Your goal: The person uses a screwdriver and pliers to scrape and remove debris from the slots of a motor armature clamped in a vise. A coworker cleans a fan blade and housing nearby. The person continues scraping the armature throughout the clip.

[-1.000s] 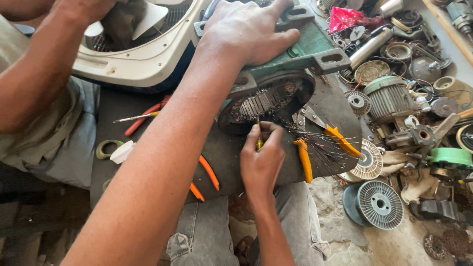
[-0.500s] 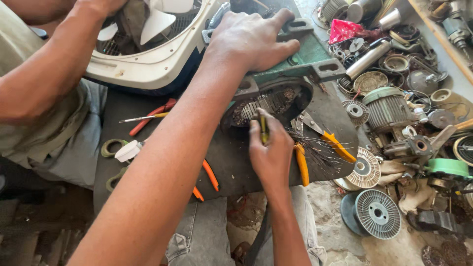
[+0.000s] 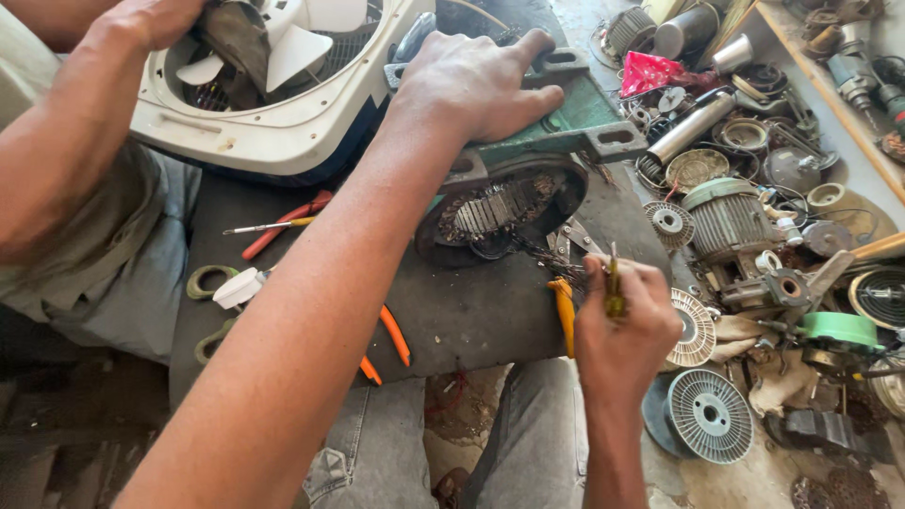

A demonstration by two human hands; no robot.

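1. Two bare hands of the person wearing the camera work over a dark bench (image 3: 471, 311). The left hand (image 3: 476, 85) lies flat, fingers spread, pressing down on a green motor housing (image 3: 566, 127), seemingly to keep it from shifting.
2. That housing lies on its side at the middle of the bench, its open round end facing the person, so the stator windings (image 3: 495, 212) inside are within reach.
3. The right hand (image 3: 622, 325) is closed round a slim yellow-handled tool (image 3: 614, 287), held upright just beside the housing's mouth, near loose dark wires (image 3: 556, 259) trailing out of it.
4. Orange-handled pliers (image 3: 563, 311) lie touching the bench edge by the right hand; another orange-handled tool (image 3: 391, 337) and a red-handled one (image 3: 283, 221) lie further left, close by.
5. Another person's arm (image 3: 66, 132) at the upper left reaches into a white fan casing (image 3: 273, 132), which holds pale blades and a grille.
6. On the floor to the right sit a ribbed grey motor (image 3: 726, 217), round finned covers (image 3: 707, 415), a metal cylinder (image 3: 693, 127) and a green tape roll (image 3: 839, 330), well apart from the hands. I cannot tell what the wooden shelf (image 3: 820, 85) above them holds.
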